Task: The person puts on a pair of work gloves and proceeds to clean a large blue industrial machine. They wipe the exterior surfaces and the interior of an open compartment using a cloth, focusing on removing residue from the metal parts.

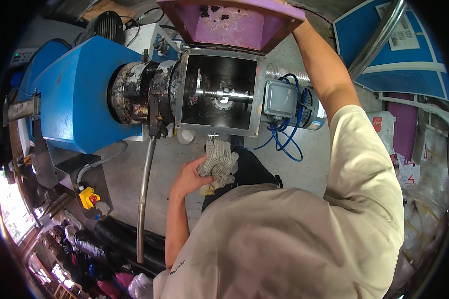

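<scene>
My left hand (187,177) is closed on a crumpled grey-white work glove (217,162) just below the front rim of an open square metal chamber (257,94). Inside the dark chamber a shiny shaft with a toothed cutter (223,94) runs across. My right arm reaches up along the right side, and my right hand (298,20) holds up the purple hinged lid (229,22) above the chamber. Only the wrist end of that hand shows behind the lid's corner.
A blue machine housing (80,94) and a dirty metal drum (134,92) stand left of the chamber. A grey motor with blue cables (284,107) sits on the right. A metal pipe (143,199) and a yellow stop button box (89,197) are at lower left. Blue panels (404,60) stand at right.
</scene>
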Motion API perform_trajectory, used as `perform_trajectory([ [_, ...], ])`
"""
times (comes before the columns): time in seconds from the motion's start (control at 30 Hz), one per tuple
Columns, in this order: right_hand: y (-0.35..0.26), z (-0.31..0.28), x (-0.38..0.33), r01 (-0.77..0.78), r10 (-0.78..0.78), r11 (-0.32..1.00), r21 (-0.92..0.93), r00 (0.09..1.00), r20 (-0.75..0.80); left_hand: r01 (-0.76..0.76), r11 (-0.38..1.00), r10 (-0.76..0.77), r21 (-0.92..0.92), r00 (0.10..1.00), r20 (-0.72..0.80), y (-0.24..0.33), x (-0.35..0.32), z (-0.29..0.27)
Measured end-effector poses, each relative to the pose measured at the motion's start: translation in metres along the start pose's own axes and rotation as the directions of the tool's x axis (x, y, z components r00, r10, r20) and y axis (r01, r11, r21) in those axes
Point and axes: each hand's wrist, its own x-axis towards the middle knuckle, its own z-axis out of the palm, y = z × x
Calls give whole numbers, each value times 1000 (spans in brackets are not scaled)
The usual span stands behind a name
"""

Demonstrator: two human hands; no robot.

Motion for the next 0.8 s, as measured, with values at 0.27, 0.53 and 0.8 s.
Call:
perform_trajectory([
  [0.27, 46, 8, 38, -135, 122, 981, 138, 988, 96, 100, 956, -134, -276, 985, -109, -12, -49, 4],
  [0.53, 69, -4, 35, -224, 201, 965, 137, 965, 166, 151, 845, -233, -513, 968, -98, -37, -69, 15],
  [0.8, 37, -55, -89, -307, 307, 952, 17, 952, 2, 82, 917, -123, -390, 989, -80, -32, -68, 10],
])
